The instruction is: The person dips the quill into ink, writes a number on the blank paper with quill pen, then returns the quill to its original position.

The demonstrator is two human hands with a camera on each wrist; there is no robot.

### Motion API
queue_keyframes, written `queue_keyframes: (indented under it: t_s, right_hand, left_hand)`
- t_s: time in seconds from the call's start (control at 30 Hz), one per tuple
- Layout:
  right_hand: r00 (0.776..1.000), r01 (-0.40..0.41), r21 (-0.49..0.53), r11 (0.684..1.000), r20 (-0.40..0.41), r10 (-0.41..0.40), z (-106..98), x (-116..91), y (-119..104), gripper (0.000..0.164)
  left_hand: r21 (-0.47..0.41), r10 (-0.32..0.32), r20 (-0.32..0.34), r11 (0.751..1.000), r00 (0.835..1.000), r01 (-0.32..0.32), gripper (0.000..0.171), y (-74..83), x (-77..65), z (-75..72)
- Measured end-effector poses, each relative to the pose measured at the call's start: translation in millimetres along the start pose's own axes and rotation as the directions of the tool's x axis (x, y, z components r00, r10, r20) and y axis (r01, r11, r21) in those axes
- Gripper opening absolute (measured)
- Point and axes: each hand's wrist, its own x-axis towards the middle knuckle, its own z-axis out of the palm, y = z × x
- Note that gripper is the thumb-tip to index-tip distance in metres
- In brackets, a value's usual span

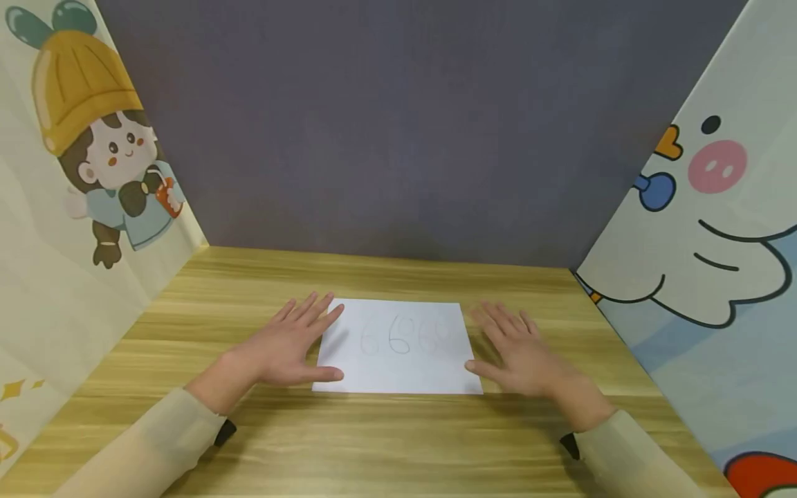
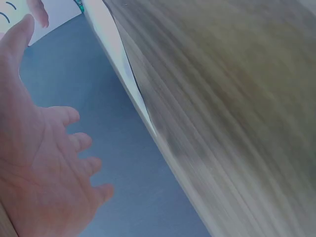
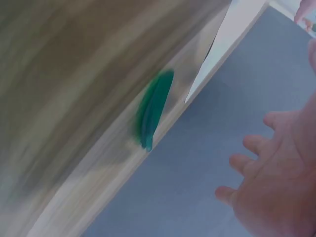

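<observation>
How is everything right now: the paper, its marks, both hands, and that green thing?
Paper: flat on the table.
Marks: one 6 shape dark, others faint.
Left hand: open, fingers spread, at the paper's left edge.
Right hand: open, thumb at the paper's right edge.
Green thing: on the table, too blurry to name.

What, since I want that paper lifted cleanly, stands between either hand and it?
Nothing visible stands between the left hand and the paper. A green object lies on the table to the paper's right, but whether it blocks the right hand is unclear.
</observation>
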Motion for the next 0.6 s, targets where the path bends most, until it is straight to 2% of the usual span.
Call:
queue_keyframes:
  t_s: [0.17, 0.43, 0.6]
  right_hand:
    - [1.000, -0.016, 0.023, 1.000, -0.017, 0.017, -5.4, -1.0, 17.6, 0.093]
    - [0.993, -0.114, 0.066, 0.991, -0.006, 0.115, -10.7, -6.5, 57.3, 0.090]
    - [0.985, -0.172, 0.062, 0.983, 0.016, 0.171, -15.9, -10.7, 74.6, 0.087]
  left_hand:
    - [-0.004, -0.004, 0.010, 1.000, 1.000, 0.004, 0.112, -1.1, 0.3, -0.9]
    - [-0.016, -0.021, 0.040, 1.000, 0.999, 0.021, 0.111, -9.5, -1.3, -3.3]
    - [-0.034, -0.036, 0.073, 0.999, 0.997, 0.038, 0.109, -15.7, -2.2, -3.5]
